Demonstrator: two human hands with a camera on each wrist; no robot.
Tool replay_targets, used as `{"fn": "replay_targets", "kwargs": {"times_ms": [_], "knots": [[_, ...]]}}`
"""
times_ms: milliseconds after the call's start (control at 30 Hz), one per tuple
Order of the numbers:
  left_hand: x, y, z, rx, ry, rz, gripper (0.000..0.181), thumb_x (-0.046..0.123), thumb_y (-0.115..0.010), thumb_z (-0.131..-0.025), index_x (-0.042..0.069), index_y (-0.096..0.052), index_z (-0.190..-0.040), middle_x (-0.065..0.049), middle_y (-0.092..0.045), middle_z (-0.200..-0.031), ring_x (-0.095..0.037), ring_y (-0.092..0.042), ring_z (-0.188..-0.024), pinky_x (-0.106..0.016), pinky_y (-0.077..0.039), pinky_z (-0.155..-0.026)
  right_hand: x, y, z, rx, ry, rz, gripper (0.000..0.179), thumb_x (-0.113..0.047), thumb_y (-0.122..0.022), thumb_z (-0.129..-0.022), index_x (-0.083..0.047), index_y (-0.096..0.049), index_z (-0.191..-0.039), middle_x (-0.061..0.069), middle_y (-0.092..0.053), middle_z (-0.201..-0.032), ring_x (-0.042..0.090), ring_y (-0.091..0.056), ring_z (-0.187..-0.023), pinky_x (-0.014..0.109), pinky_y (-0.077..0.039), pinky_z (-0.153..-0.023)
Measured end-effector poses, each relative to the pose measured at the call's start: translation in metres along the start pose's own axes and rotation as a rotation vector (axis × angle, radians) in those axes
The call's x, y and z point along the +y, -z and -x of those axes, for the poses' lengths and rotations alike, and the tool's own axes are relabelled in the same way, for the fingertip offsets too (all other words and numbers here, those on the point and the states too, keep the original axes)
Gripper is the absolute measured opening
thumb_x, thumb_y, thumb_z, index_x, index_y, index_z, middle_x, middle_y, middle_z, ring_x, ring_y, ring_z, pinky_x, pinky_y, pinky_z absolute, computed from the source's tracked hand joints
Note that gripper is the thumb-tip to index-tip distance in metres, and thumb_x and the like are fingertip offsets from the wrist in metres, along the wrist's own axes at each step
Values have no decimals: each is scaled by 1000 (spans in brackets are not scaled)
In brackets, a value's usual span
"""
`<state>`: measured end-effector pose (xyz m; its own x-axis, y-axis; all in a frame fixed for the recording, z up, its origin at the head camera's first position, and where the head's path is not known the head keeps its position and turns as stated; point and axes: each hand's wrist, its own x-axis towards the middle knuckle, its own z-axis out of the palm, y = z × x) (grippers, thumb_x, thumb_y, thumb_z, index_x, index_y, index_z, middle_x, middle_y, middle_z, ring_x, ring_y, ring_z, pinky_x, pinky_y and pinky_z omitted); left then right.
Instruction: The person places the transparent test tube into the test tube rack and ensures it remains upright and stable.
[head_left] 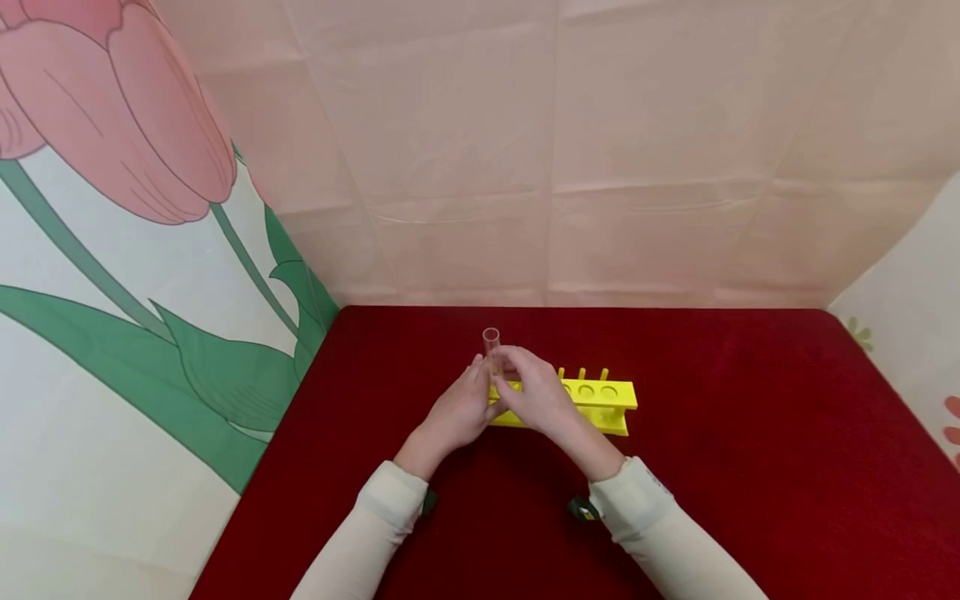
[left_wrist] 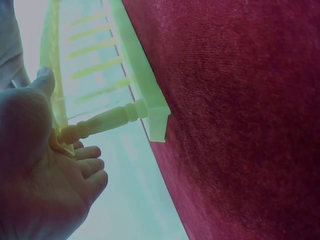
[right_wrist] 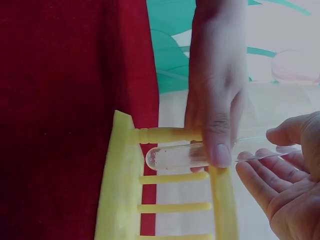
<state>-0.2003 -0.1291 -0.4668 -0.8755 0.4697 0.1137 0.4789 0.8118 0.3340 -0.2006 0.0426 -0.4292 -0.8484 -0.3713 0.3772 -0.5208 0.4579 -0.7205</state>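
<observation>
A clear test tube (head_left: 491, 338) stands upright at the left end of a yellow test tube rack (head_left: 621, 396). My right hand (head_left: 536, 396) pinches the tube's upper part between thumb and fingers, seen in the right wrist view. The tube's rounded bottom (right_wrist: 162, 158) hangs below the rack's top plate, apart from the base. My left hand (head_left: 459, 408) grips the left end of that top plate, its thumb (right_wrist: 220, 150) on the near edge and fingers behind. In the left wrist view the rack's turned end post (left_wrist: 107, 121) shows beside the left palm.
The rack stands on a table with a dark red cloth (head_left: 750, 433). Several yellow pegs (head_left: 582, 373) rise along its back, and round holes (head_left: 609, 391) line its top. A pinkish-beige sheet (head_left: 450, 167) hangs behind the table, and a tulip-printed one (head_left: 135, 250) on the left.
</observation>
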Motion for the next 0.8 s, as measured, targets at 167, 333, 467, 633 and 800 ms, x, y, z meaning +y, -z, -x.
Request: {"fn": "replay_targets", "kwargs": {"times_ms": [167,333,467,633,800], "knots": [[0,-2,-1,-7,11,-5,75,40,-56,-103,5,-20,-160,-13,-28,-164,-36,-20,-154,-43,-24,-123,7,-6,2,-20,-39,5,36,-9,-71,-94,-3,-63,-128,13,-67,-122,28,-69,-107,45,-58,-91],[-1,-2,-2,-10,25,6,74,41,-55,-104,5,-21,-160,-13,-26,-165,-38,-21,-153,-44,-25,-123,14,-8,2,-16,-60,23,35,-12,-71,-95,-6,-63,-128,11,-68,-119,27,-70,-106,43,-58,-92],[-1,-3,-3,-12,39,17,74,42,-55,-104,6,-21,-160,-13,-27,-165,-36,-20,-153,-44,-27,-122,18,-8,3,-24,-67,14,36,-14,-70,-96,-6,-62,-131,11,-67,-123,27,-69,-109,43,-58,-93],[-1,-2,-4,-9,41,44,72,40,-57,-103,8,-23,-159,-14,-31,-163,-36,-21,-153,-44,-29,-121,22,-10,4,-20,-61,4,38,-12,-71,-96,-6,-62,-132,12,-66,-124,27,-69,-109,42,-58,-93],[1,-2,-2,-8,62,57,74,40,-58,-103,6,-24,-159,-14,-32,-162,-33,-21,-154,-43,-32,-120,25,-10,7,-16,-18,0,41,-8,-73,-93,-4,-61,-132,12,-67,-121,26,-69,-107,40,-58,-92]]}}
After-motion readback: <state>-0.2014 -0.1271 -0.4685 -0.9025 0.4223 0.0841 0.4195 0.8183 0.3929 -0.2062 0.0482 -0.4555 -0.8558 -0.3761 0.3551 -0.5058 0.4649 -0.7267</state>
